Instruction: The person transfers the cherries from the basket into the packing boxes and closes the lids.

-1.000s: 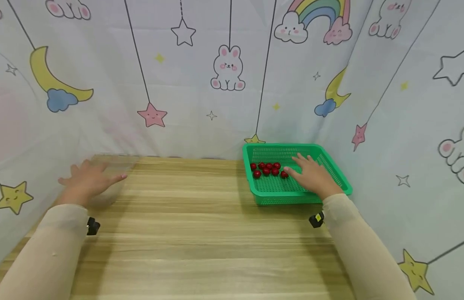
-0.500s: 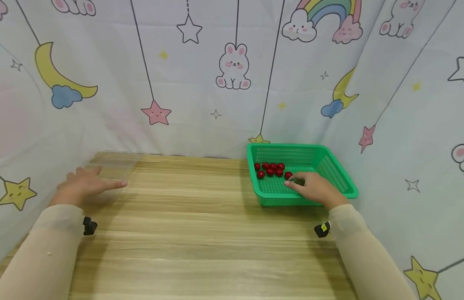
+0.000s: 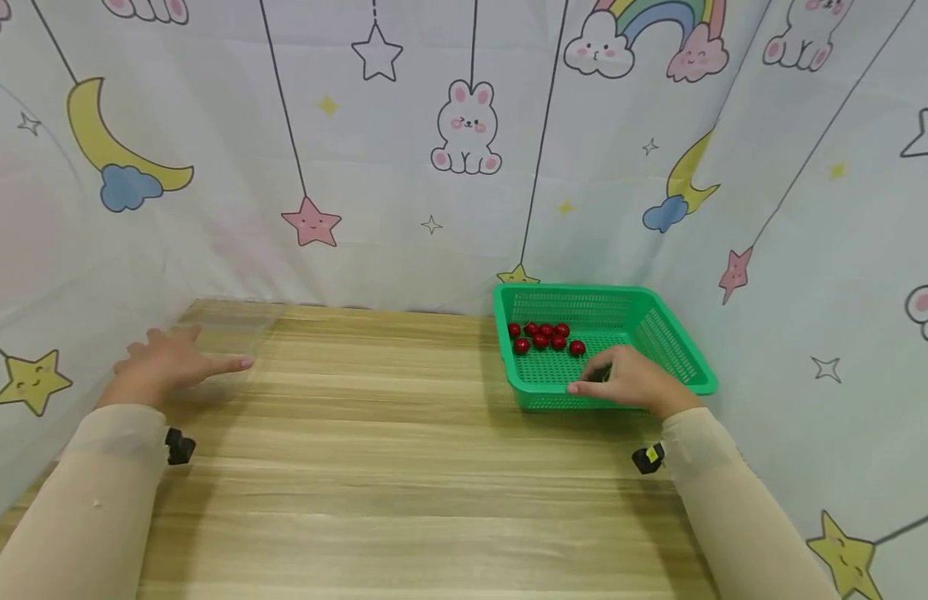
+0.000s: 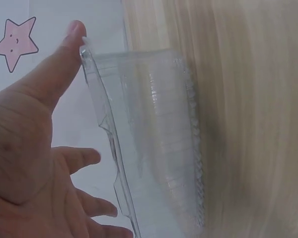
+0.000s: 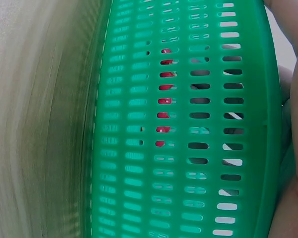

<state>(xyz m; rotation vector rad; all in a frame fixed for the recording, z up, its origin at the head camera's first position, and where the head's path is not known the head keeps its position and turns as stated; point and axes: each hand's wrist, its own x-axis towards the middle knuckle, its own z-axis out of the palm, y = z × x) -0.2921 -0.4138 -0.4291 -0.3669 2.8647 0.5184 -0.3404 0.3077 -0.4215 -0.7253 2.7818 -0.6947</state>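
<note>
My left hand is over a clear plastic box at the table's left side, fingers spread and thumb straight. In the left wrist view the thumb tip lies at a corner of the box's rim, and the other fingertips end close to that rim. On the right, my right hand grips the near rim of a green slotted basket, with its thumb at the rim and fingers curled inside. Several dark red cherries lie on the basket floor, mostly at its left. The right fingertips are partly hidden.
A wood-grain table stretches between box and basket. White fabric with cartoon prints hangs behind and on both sides, close to the basket's right edge. Each wrist carries a small black camera, such as the right one.
The right hand has come back from over the cherries to the basket's near rim, its fingers curling. The cherries stay in the basket. My left hand has barely moved; the head view shifted slightly.
</note>
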